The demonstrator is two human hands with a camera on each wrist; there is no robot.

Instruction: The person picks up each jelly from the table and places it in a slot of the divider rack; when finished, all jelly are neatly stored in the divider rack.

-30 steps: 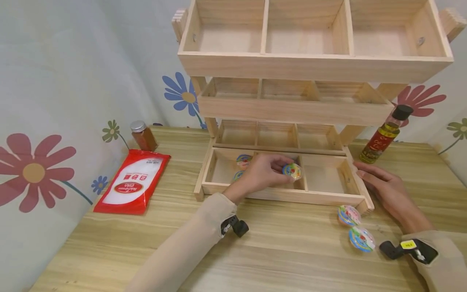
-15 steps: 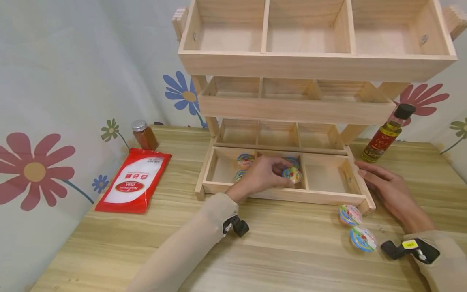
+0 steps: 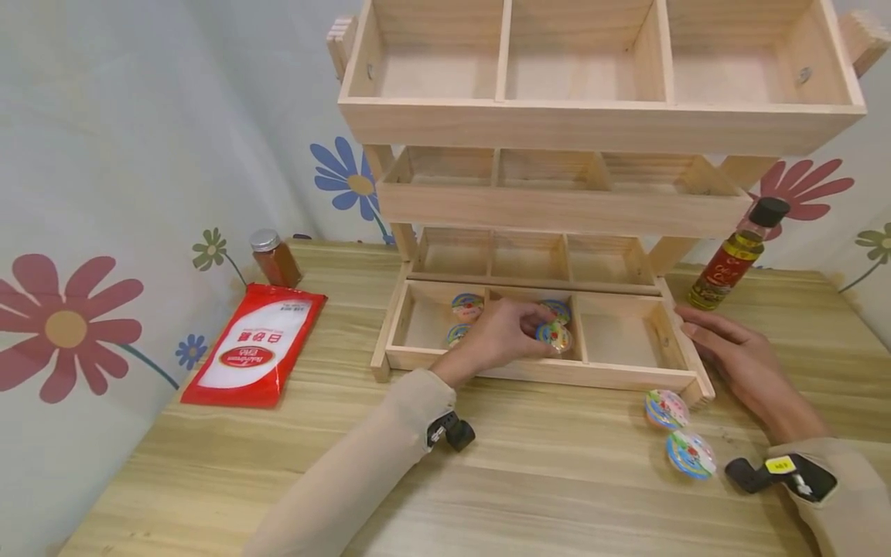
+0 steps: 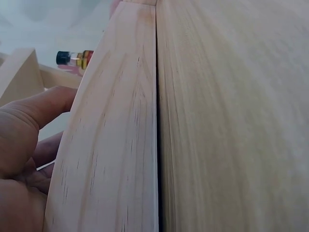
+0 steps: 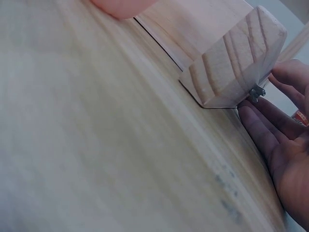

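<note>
In the head view my left hand point(image 3: 497, 334) reaches into the middle compartment of the lowest wooden tray point(image 3: 529, 371). Its thumb and fingers pinch a jelly cup point(image 3: 554, 337) with a colourful printed lid. Just behind it in that compartment lies another cup point(image 3: 558, 311). The left wrist view shows the left hand point(image 4: 24, 154) behind the tray's front board, which hides the held cup. My right hand point(image 3: 748, 370) rests against the rack's right side. In the right wrist view its fingers point(image 5: 263, 126) lie relaxed by the wooden end piece point(image 5: 236, 58) and a metal wing nut point(image 5: 257, 93).
Two jelly cups, one pink point(image 3: 666, 409) and one blue point(image 3: 691, 455), lie on the table before the rack. The left compartment holds two more. An oil bottle point(image 3: 727, 259) stands right of the rack; a red-white bag point(image 3: 254, 348) and spice jar point(image 3: 275, 259) are left.
My left hand has lowered the jelly cup into the middle compartment and slightly toward the front. The cup behind it has come into view. My right hand stays in place.
</note>
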